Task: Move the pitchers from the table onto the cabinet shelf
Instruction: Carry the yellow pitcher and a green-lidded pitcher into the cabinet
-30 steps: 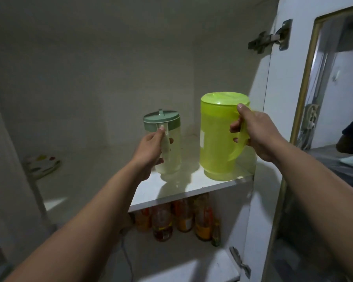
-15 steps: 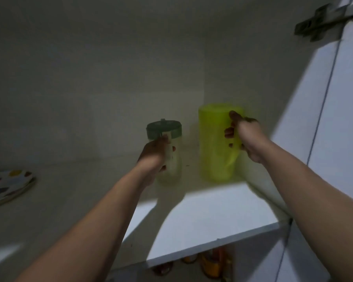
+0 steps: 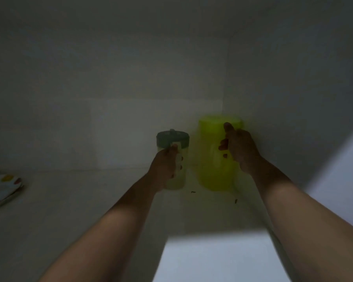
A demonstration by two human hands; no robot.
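Two bare forearms are seen entering from the lower edge of the frame and reaching up toward the centre. A brightly lit patch of the flat white cabinet shelf point(image 3: 222, 259) is visible at the bottom centre; the rest of the shelf is in shadow. At the left edge, a white plate with coloured spots point(image 3: 2, 189) is seen lying on the shelf, well apart from the hands. Two small dark specks are visible on the shelf near the base of the larger pitcher. The left hand point(image 3: 165, 169) is clenched around the handle of the small translucent pitcher with a grey-green lid point(image 3: 174, 157), at centre frame. The right hand point(image 3: 239, 150) is wrapped around the handle of the tall lime-green plastic pitcher point(image 3: 211, 157), thumb raised beside its lid. Both pitchers are held upright, just beside each other, deep in the cabinet near the back wall. Contact of the bases with the shelf cannot be confirmed because of blur.
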